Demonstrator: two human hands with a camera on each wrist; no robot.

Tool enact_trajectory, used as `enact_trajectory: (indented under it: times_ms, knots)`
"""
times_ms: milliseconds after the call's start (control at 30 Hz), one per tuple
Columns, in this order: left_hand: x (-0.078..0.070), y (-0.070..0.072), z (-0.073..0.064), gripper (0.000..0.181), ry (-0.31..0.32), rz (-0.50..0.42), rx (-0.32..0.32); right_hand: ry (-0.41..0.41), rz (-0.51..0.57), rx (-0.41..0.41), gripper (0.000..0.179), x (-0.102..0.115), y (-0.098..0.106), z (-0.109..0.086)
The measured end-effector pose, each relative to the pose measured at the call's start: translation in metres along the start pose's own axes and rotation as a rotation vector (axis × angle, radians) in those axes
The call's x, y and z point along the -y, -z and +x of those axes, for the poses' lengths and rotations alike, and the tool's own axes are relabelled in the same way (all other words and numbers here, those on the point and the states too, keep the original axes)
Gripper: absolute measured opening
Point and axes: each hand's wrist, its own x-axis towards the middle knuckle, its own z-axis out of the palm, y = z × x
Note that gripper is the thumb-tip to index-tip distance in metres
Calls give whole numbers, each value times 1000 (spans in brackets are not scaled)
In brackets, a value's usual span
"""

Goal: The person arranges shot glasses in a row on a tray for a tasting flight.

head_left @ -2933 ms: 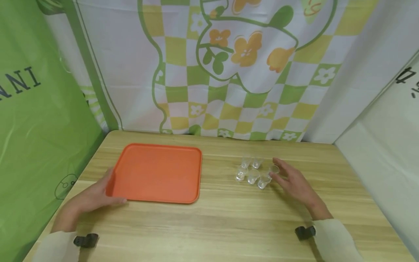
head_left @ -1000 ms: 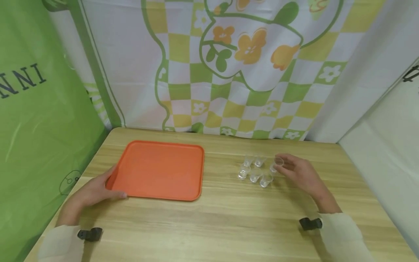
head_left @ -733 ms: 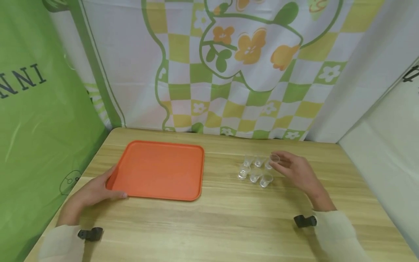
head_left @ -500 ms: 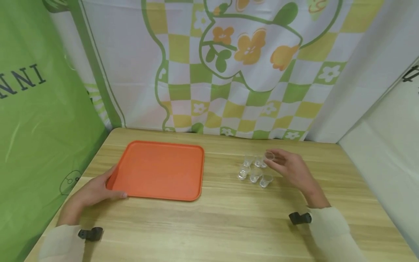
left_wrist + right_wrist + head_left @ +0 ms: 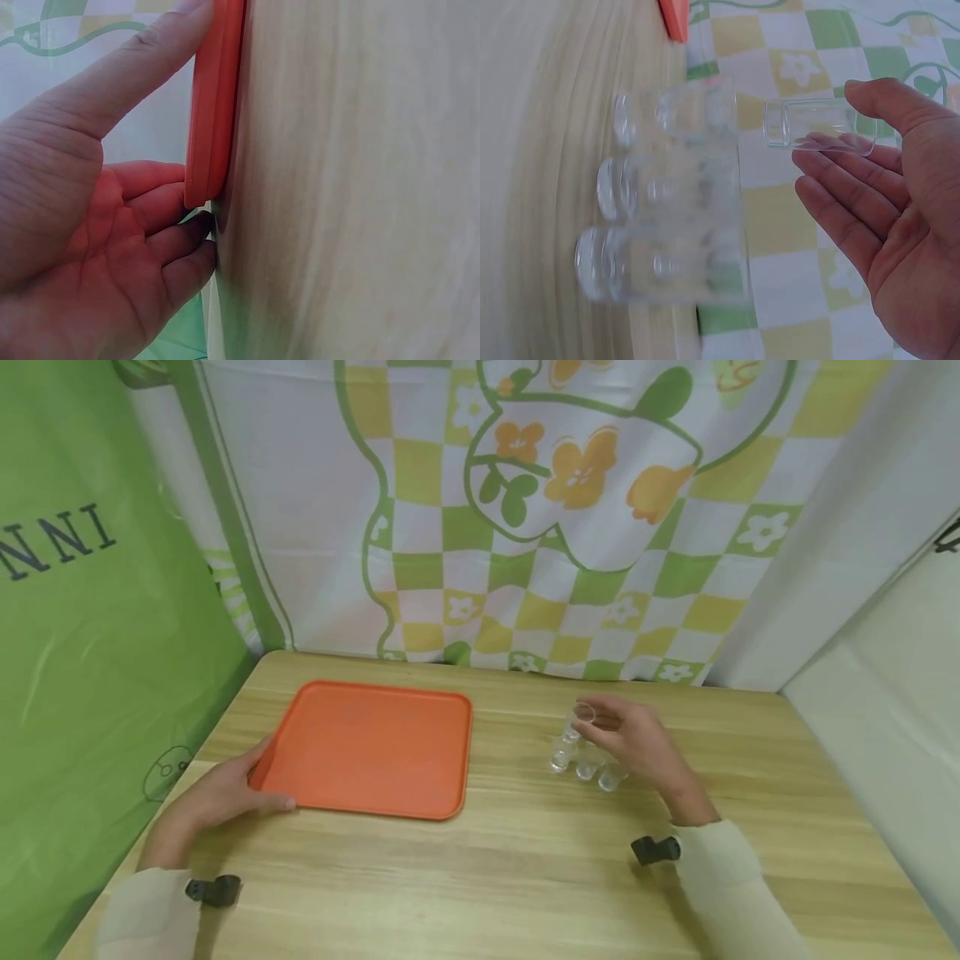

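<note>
Glass tumbler (image 5: 817, 124), small, clear and upright, hangs lifted off the wood-grain table (image 5: 450, 877), pinched between the thumb and fingers of the right hand (image 5: 633, 739). The wall opposite shows through it. Near it, three matching tumblers (image 5: 671, 187) stand upright in a close row on the table, to the right of the tray; they are blurred in the right wrist view, and whether they hold liquid cannot be told.

The orange tray (image 5: 367, 752) lies flat at the left, its bottom in plain sight from rim to rim. The left hand (image 5: 225, 789) rests against its near left corner, unclenched, the thumb along the near edge and the fingers loosely extended by the left side.

On the green cloth (image 5: 112, 635) at the left, dark capitals (image 5: 60, 539) end in "NNI". A black mark (image 5: 948, 537) on the right-hand panel (image 5: 900, 652) is cut off by the view and cannot be read. Flowers and checks cover the back drape (image 5: 540, 577).
</note>
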Motion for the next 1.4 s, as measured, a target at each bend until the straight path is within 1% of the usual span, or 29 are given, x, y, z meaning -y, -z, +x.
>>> enact_trajectory:
  times_ms: [100, 300, 500, 700, 933, 1167, 1300, 1400]
  knots:
    - [0, 0, 0, 122, -4, -11, -3, -9, 14, 14, 44, 7, -5, 4]
    - [-1, -2, 1, 122, -2, -20, 2, 25, 54, 28, 43, 14, -20, 13]
    - [-1, -2, 2, 123, 11, -4, 6, 52, 78, 68, 42, 22, -40, 26]
    - [2, 0, 2, 123, 3, -13, 9, 78, 106, 115, 38, 32, -61, 38]
    - [0, 0, 4, 123, 4, -8, 17, 117, 118, 158, 37, 42, -86, 50]
    - [-1, 1, 2, 123, 10, 4, 16, 153, 152, 186, 26, 55, -108, 60]
    - [0, 2, 2, 124, 12, 9, 14, 170, 156, 213, 24, 62, -121, 67]
    - [1, 2, 3, 124, 14, 18, 9, 173, 134, 234, 26, 69, -129, 73]
